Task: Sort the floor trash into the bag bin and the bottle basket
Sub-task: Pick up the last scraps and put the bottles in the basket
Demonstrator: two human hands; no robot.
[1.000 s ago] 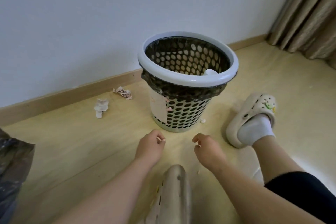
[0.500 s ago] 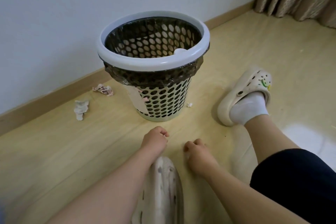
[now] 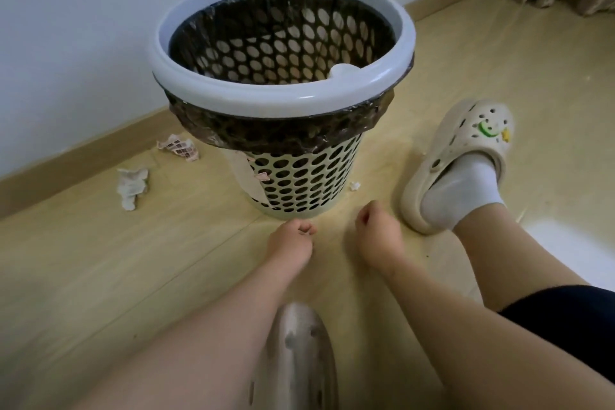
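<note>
Step in hand, in our judgement: gathering small floor litter for the bag bin [image 3: 283, 103]. The bin stands upright on the floor [image 3: 100, 276] directly ahead of both hands, with its black liner folded out under the white rim. The bottle basket is not in view, and we see no bottles.

Left hand [image 3: 291, 241]: low over the floor just short of the bin's base, fingers curled, tips drawn together as in a pinch. A pale fleck shows at the tips, but it is too small for us to confirm as a held scrap. Right hand [image 3: 377, 236]: beside the left and apart from it, fingers curled in, nothing seen in its hold.

Litter outstanding:
- a small white scrap [image 3: 355, 185] just beside the bin's base, on the right
- a crumpled patterned paper [image 3: 178, 150] and a crumpled white paper [image 3: 131, 185] to the left near the skirting board [image 3: 66, 173], well apart from either hand

Next move, as we assess it: lift whatever is pinched clear above the rim, which stands high over the hands, and release it inside the liner. The small scrap calls for a fingertip pinch, and the papers call for a reach leftward
</note>
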